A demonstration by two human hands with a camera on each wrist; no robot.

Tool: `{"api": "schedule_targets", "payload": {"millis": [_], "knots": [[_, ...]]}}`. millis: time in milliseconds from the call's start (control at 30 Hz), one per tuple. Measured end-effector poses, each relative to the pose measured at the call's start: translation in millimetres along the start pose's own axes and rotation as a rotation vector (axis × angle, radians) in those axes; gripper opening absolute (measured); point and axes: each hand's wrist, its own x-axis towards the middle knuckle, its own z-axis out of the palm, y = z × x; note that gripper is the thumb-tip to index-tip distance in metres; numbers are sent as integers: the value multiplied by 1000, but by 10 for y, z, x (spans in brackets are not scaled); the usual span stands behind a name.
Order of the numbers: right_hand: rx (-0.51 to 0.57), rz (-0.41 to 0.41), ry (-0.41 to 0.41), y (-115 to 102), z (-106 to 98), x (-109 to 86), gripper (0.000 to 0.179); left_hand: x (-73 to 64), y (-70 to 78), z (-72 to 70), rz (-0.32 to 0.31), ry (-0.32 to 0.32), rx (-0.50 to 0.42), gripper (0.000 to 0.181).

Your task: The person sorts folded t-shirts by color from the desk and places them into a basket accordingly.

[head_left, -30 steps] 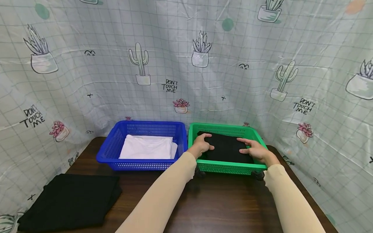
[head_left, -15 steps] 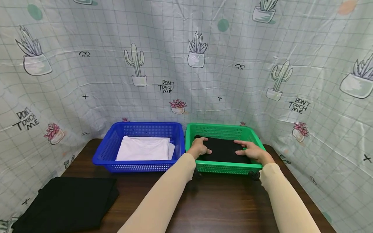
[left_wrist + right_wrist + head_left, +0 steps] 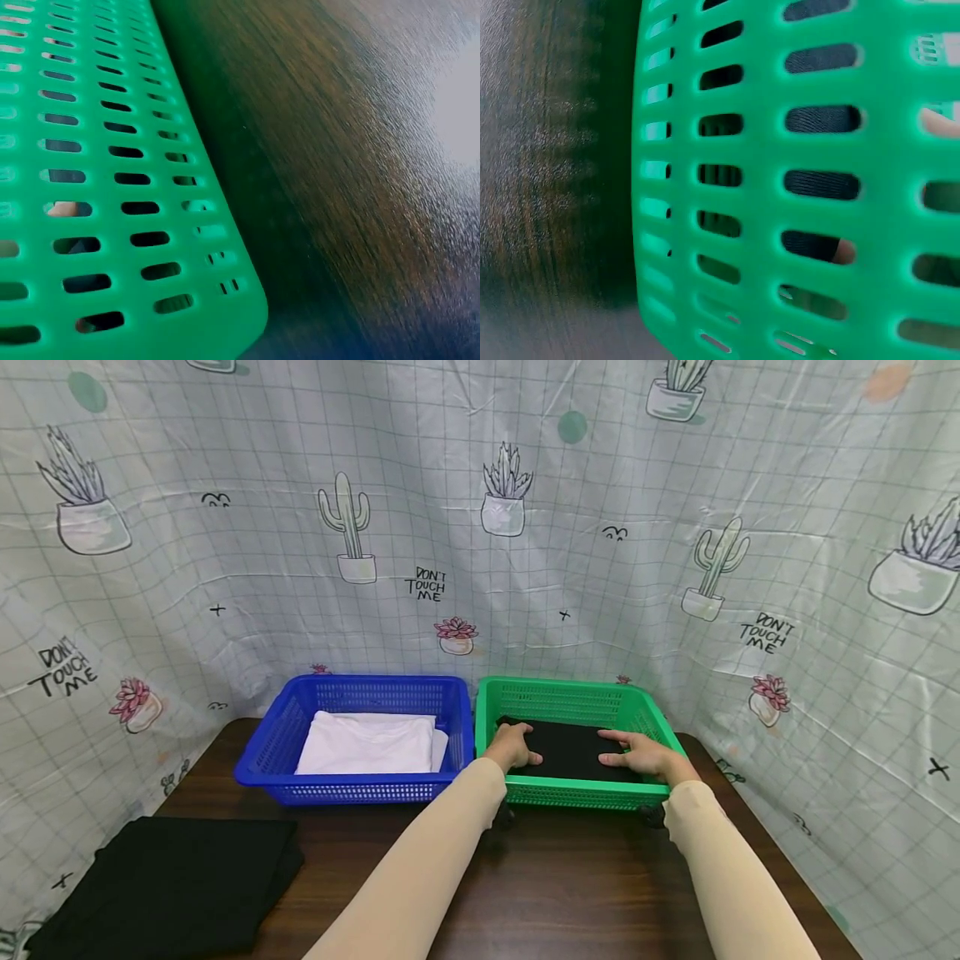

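A folded black garment (image 3: 566, 750) lies within the green basket (image 3: 592, 792), between my two hands. My left hand (image 3: 512, 747) grips its left side, and my right hand (image 3: 641, 755) holds the right side. On each hand the thumb and a finger show on top of the fabric; the other fingers are hidden. Through the slots in the right wrist view I see the black fabric (image 3: 821, 185) and a bit of a fingertip (image 3: 845, 251). The left wrist view shows mostly the slotted basket wall (image 3: 82, 161), with a small patch of skin behind it.
Left of the green basket stands a blue basket (image 3: 360, 793) holding a folded white garment (image 3: 367, 743). Another folded black garment (image 3: 172, 881) lies at the front left of the dark wooden table (image 3: 570, 885). A cactus-print curtain (image 3: 420, 510) hangs close behind and along both sides.
The black garment has sunk lower into the green basket, both hands moving down with it. The whole view has shifted slightly left. Blue basket and table garment stay in place.
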Motion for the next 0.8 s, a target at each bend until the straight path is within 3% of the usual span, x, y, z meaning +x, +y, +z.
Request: {"api": "schedule_targets", "payload": {"millis": [333,800], "knots": [[-205,-48,24,-1,44,1,74,31,-31,9,-20,-38,13,66],[-237,-69,59,-4,58,15,72,66,-38,-5,-3,-110,83,68]]}}
